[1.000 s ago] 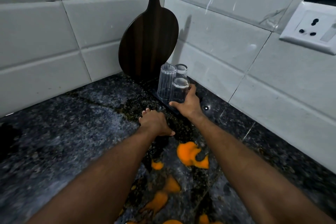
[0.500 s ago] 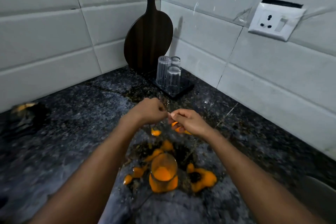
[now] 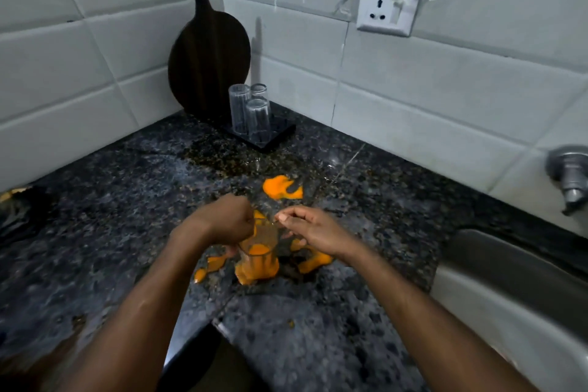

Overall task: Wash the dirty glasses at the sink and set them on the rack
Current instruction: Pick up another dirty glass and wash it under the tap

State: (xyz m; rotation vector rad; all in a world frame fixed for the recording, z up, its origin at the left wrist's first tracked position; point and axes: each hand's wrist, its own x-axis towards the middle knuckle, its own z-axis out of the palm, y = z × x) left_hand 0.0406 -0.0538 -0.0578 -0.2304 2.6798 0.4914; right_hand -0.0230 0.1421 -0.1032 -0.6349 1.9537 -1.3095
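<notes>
A dirty glass, part full of orange liquid and smeared orange outside, stands on the dark granite counter in an orange spill. My left hand is curled tight against the glass's upper left side. My right hand pinches thumb and forefinger at the far rim. Three clear glasses stand upside down on a black rack tray in the back corner. The steel sink lies at the right.
A dark wooden paddle board leans in the tiled corner behind the rack. Orange puddles spread around and beyond the glass. A wall tap hangs over the sink, and a white socket sits on the right wall.
Both hands came back from the rack, where the right one touched an upturned glass, and now meet at the orange-filled glass. The view pulled back and turned right, showing sink and tap.
</notes>
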